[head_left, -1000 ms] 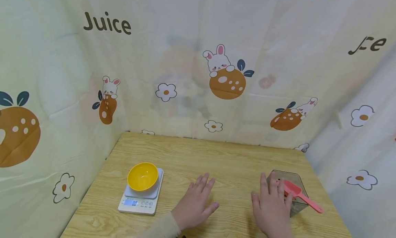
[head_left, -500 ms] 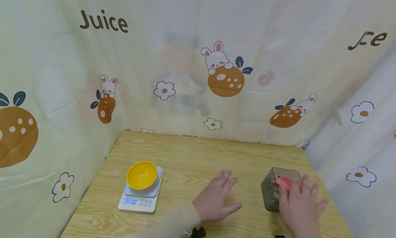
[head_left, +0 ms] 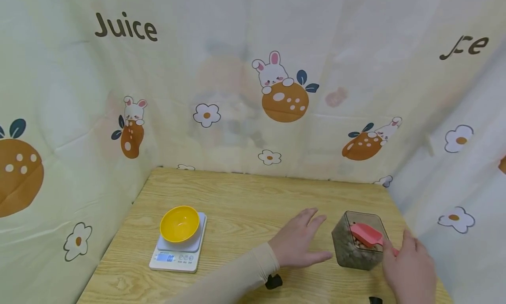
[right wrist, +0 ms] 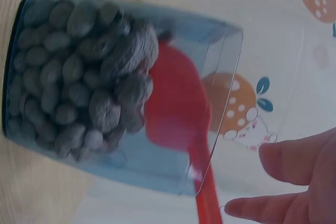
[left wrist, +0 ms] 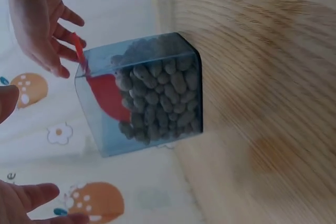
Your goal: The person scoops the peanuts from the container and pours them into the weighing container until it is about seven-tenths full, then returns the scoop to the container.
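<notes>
In the head view a clear, grey-tinted square container (head_left: 352,251) stands at the right of the table. Rounded, nut-like pieces (right wrist: 73,72) fill much of it. A pink-red scoop (head_left: 367,235) leans inside, its handle jutting over the rim towards my right hand (head_left: 413,269). That hand is beside the handle; in the right wrist view its thumb and a finger are spread, with a gap to the handle (right wrist: 208,203). My left hand (head_left: 298,241) hovers left of the container, fingers apart, holding nothing and not touching it.
A yellow bowl (head_left: 179,225) sits on a white kitchen scale (head_left: 174,262) at the table's left, its display reading 0.0. Printed curtains (head_left: 233,132) enclose the wooden table (head_left: 237,194) at the back and both sides.
Both hands have moved to the right. My left hand has come near the container's left side, while my right hand has passed over the container to the scoop's handle. Scale and bowl stay put.
</notes>
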`<state>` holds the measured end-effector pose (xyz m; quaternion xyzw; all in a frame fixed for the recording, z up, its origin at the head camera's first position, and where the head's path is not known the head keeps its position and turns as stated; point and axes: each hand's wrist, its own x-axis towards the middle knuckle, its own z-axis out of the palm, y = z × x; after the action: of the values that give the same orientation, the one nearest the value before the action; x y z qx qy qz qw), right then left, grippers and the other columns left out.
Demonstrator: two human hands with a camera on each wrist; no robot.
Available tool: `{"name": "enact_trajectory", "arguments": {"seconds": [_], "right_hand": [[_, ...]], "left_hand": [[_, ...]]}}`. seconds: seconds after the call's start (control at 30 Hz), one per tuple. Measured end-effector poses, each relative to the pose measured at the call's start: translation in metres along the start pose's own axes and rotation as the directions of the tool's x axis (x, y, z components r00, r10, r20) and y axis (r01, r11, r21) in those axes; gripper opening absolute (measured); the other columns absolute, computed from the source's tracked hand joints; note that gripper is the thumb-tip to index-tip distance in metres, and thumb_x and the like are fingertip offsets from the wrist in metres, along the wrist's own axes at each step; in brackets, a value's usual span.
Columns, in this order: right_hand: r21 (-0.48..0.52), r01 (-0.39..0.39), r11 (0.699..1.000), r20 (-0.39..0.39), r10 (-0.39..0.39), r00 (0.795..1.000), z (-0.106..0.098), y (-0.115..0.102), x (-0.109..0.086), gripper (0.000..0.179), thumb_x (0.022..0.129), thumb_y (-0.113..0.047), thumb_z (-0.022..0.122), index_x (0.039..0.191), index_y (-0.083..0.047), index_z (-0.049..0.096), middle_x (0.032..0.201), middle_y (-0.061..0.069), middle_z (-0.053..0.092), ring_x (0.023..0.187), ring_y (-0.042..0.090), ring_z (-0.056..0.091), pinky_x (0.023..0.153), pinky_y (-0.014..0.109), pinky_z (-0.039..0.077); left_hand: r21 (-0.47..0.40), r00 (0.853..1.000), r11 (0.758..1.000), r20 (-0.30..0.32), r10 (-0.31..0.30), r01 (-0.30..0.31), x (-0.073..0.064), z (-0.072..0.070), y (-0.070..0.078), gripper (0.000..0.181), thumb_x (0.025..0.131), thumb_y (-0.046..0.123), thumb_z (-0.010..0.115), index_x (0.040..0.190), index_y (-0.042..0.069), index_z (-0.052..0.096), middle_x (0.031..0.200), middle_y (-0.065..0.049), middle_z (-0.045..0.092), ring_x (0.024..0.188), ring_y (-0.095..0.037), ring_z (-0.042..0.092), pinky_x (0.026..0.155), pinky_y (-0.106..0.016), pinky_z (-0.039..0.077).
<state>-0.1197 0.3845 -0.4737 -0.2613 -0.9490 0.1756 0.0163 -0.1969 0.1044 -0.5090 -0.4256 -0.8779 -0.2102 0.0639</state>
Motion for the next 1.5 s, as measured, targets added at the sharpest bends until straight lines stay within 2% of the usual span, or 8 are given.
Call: {"name": "enact_trajectory", "arguments": {"seconds": [0.13, 0.5, 0.6, 0.73, 0.9, 1.1, 1.3, 1.5], "right_hand": [[0.014, -0.093, 0.996, 0.035, 0.092, 0.995, -0.003, 0.004, 0.001, 0.079, 0.112, -0.043, 0.044, 0.160, 0.017, 0.026, 0.147, 0.049, 0.037, 0.133, 0.066, 0.039, 0.113, 0.077, 0.039], [0.028, -0.117, 0.993, 0.084, 0.114, 0.990, -0.002, 0.019, 0.002, 0.068, 0.111, -0.042, 0.046, 0.148, 0.015, 0.044, 0.142, 0.043, 0.053, 0.120, 0.062, 0.058, 0.093, 0.068, 0.052], [0.069, -0.145, 0.987, 0.074, 0.140, 0.987, 0.000, 0.021, 0.000, 0.064, 0.112, -0.043, 0.045, 0.143, 0.013, 0.047, 0.131, 0.039, 0.062, 0.107, 0.055, 0.063, 0.083, 0.058, 0.052], [0.118, -0.179, 0.977, 0.035, 0.176, 0.984, 0.001, 0.023, -0.001, 0.055, 0.112, -0.041, 0.049, 0.134, 0.008, 0.053, 0.110, 0.031, 0.067, 0.091, 0.044, 0.063, 0.071, 0.046, 0.044], [0.191, -0.183, 0.965, -0.018, 0.189, 0.982, 0.006, 0.019, -0.001, 0.047, 0.112, -0.039, 0.053, 0.128, 0.005, 0.058, 0.099, 0.023, 0.066, 0.084, 0.037, 0.056, 0.065, 0.039, 0.039], [0.218, -0.089, 0.972, -0.097, 0.113, 0.989, 0.012, 0.014, 0.001, 0.041, 0.111, -0.035, 0.056, 0.121, 0.005, 0.062, 0.089, 0.019, 0.066, 0.075, 0.032, 0.054, 0.059, 0.036, 0.036], [0.233, -0.082, 0.969, -0.119, 0.112, 0.987, 0.014, 0.011, 0.002, 0.037, 0.111, -0.032, 0.059, 0.117, 0.005, 0.064, 0.087, 0.017, 0.064, 0.074, 0.031, 0.053, 0.060, 0.036, 0.035], [0.228, -0.051, 0.972, -0.114, 0.078, 0.990, 0.011, 0.010, 0.001, 0.037, 0.111, -0.032, 0.060, 0.115, 0.004, 0.067, 0.087, 0.016, 0.066, 0.073, 0.029, 0.052, 0.059, 0.036, 0.036]], "left_hand": [[0.030, 1.000, 1.000, 0.027, 0.006, -0.007, 0.016, 0.004, 0.007, 0.091, 0.101, 0.075, 0.052, 0.169, 0.017, 0.034, 0.172, -0.013, 0.039, 0.158, -0.025, 0.044, 0.127, -0.034, 0.043], [0.008, 0.992, 0.999, 0.124, -0.038, 0.037, 0.054, 0.017, 0.021, 0.103, 0.094, 0.080, 0.058, 0.172, 0.022, 0.024, 0.175, -0.003, 0.035, 0.159, -0.017, 0.042, 0.125, -0.029, 0.043], [0.008, 0.990, 0.999, 0.130, -0.048, 0.048, 0.063, 0.024, 0.027, 0.111, 0.089, 0.082, 0.064, 0.173, 0.023, 0.021, 0.175, -0.002, 0.035, 0.158, -0.016, 0.043, 0.124, -0.028, 0.044], [0.015, 0.994, 0.999, 0.101, -0.040, 0.039, 0.073, 0.037, 0.033, 0.120, 0.082, 0.082, 0.073, 0.172, 0.022, 0.020, 0.173, -0.003, 0.037, 0.153, -0.016, 0.049, 0.120, -0.026, 0.048], [0.011, 0.997, 1.000, 0.064, -0.029, 0.029, 0.080, 0.051, 0.038, 0.125, 0.077, 0.081, 0.079, 0.170, 0.018, 0.023, 0.172, -0.008, 0.038, 0.147, -0.017, 0.056, 0.113, -0.025, 0.053], [-0.030, 0.999, 0.999, 0.019, -0.042, 0.043, 0.083, 0.063, 0.035, 0.124, 0.073, 0.076, 0.086, 0.167, 0.019, 0.028, 0.166, -0.006, 0.044, 0.134, -0.013, 0.064, 0.107, -0.022, 0.056], [-0.053, 0.996, 0.996, 0.046, -0.075, 0.077, 0.085, 0.069, 0.031, 0.129, 0.075, 0.075, 0.085, 0.171, 0.019, 0.020, 0.168, -0.002, 0.042, 0.134, -0.009, 0.063, 0.108, -0.019, 0.054], [-0.051, 0.993, 0.993, 0.063, -0.105, 0.108, 0.086, 0.067, 0.029, 0.130, 0.077, 0.072, 0.085, 0.173, 0.016, 0.017, 0.166, -0.001, 0.044, 0.136, -0.007, 0.062, 0.107, -0.017, 0.054]]}}
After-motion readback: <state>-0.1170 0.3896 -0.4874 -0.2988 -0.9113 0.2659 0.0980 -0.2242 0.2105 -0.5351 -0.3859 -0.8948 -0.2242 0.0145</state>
